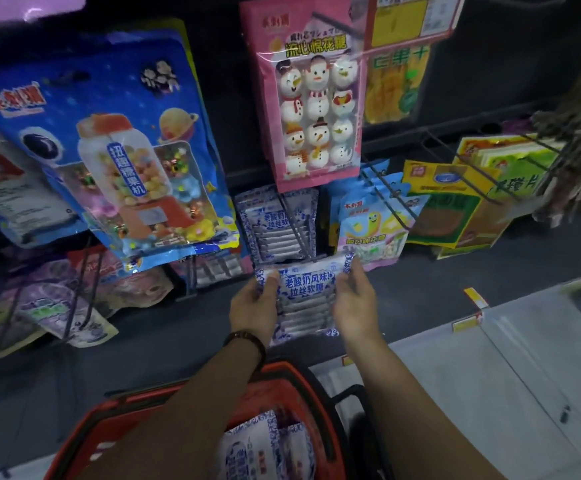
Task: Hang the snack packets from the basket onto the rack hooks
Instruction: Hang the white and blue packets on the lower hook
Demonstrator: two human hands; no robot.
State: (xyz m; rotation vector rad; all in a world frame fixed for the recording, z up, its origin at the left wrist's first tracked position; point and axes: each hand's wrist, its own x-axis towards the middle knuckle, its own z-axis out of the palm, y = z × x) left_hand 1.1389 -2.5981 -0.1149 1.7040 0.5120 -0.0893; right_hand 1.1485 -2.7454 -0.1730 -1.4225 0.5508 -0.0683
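Note:
A blue-and-white snack packet [304, 296] is held up in front of the rack, gripped at its left edge by my left hand [252, 308] and at its right edge by my right hand [355, 306]. Its top edge sits just below the tip of a dark wire hook [296, 230], on which matching blue-and-white packets [275, 220] hang. Below my forearms stands the red basket [303, 379], and more of the same packets [265, 448] lie inside it.
A large blue candy bag [116, 147] hangs at left and a pink snowman marshmallow bag [313, 98] above the hook. Light-blue gummy packets [372, 226] and yellow-green packets [462, 202] hang to the right on other hooks. A pale shelf [510, 375] lies at lower right.

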